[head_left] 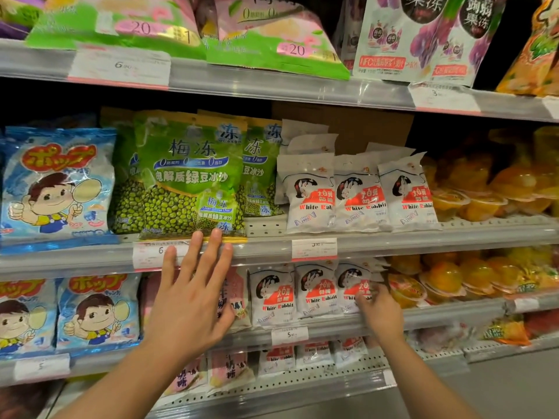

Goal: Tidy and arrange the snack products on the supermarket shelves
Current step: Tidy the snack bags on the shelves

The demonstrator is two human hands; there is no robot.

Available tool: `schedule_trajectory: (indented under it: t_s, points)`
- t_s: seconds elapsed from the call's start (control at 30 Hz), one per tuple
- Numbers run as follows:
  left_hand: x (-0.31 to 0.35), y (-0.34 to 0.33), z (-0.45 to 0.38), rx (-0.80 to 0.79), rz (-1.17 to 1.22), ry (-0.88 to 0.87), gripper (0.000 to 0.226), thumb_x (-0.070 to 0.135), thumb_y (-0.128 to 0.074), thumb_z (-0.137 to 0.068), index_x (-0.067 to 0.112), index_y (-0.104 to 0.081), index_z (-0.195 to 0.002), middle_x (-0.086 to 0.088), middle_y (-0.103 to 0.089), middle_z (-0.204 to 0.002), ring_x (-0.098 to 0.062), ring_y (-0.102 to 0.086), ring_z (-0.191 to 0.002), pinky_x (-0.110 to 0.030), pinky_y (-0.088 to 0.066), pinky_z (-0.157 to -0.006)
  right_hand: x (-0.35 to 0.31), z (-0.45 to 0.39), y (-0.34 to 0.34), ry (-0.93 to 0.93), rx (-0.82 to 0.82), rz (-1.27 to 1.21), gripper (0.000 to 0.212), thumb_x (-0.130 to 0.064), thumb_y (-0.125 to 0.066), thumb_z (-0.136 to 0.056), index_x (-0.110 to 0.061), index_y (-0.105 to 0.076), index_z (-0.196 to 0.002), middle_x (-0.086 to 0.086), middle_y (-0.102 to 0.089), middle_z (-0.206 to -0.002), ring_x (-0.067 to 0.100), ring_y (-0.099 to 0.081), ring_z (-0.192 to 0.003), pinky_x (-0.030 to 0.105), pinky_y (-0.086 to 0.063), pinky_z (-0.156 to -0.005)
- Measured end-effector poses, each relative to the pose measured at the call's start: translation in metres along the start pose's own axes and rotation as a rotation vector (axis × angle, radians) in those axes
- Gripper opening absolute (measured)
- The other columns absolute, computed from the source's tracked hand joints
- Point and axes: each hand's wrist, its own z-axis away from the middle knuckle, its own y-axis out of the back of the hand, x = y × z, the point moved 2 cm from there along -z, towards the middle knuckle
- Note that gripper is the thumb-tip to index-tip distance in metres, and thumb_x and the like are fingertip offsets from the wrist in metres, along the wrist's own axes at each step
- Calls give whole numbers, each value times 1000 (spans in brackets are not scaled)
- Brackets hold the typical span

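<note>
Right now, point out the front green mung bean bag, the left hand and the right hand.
front green mung bean bag (pixel 190 176), head view, middle of its front face.
left hand (pixel 190 300), head view, back of hand.
right hand (pixel 381 313), head view, back of hand.

two hands: left (pixel 193 285), right (pixel 381 309). middle shelf: one blue bag (pixel 57 182), three green bags (pixel 190 176) visible, three front white rabbit bags (pixel 308 195). shelf below: two blue bags (pixel 96 309), three white rabbit bags (pixel 273 294). top shelf: two pink-green bags (pixel 272 34). jelly cups (pixel 484 192) too many and blurred to count.
</note>
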Motion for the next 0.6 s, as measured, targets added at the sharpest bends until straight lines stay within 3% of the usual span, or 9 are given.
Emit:
schedule_trajectory:
  t_s: [0.1, 0.27, 0.37, 0.43, 0.5, 0.6]
  points:
    - [0, -1, 0, 2, 6, 1, 94, 55, -45, -79, 9, -23, -159, -12, -5, -169, -37, -5, -155, -68, -18, -117, -2, -1, -2, 13, -71, -5, 41, -39, -65, -96, -16, -60, -129, -7, -66, -69, 4, -61, -55, 17, -38, -43]
    - [1, -1, 0, 2, 7, 7, 94, 55, -45, -80, 9, -22, -159, -12, -6, -169, -36, -5, -155, -68, -19, -117, -11, -2, -4, 4, -112, -22, 49, -39, -66, -95, -19, -56, -138, -6, -66, -64, 9, -64, -53, 19, -42, -43]
    - [1, 0, -1, -15, 11, 6, 95, 55, -46, -79, 9, -22, -159, -12, -5, -169, -36, -5, -155, -69, -20, -116, -15, 3, 1, -12, -79, -13, 46, -36, -67, -96, -17, -57, -136, -7, -66, -70, 7, -60, -54, 20, -40, -44]
    - [2, 2, -1, -29, 21, 8, 95, 55, -49, -80, 10, -22, -159, -12, -4, -169, -36, -4, -155, -69, -21, -116, -16, 12, 3, 12, 42, 1, 42, -31, -68, -94, -13, -60, -131, -2, -68, -88, 9, -61, -65, 24, -49, -53]
    - [1, 2, 0, -38, 38, 15, 97, 55, -55, -80, 11, -22, -159, -11, -3, -169, -36, -3, -155, -68, -22, -116, -22, 27, 2, 99, 191, 11, 37, -20, -69, -91, -9, -62, -125, 9, -68, -108, 20, -63, -86, 34, -55, -70]
    - [1, 4, 1, -37, 61, 16, 99, 57, -58, -80, 12, -21, -160, -10, -1, -170, -35, -2, -156, -66, -19, -117, -57, 66, 1, 365, 319, -39, 30, -12, -61, -90, -10, -62, -121, 6, -64, -116, 21, -58, -102, 41, -53, -83]
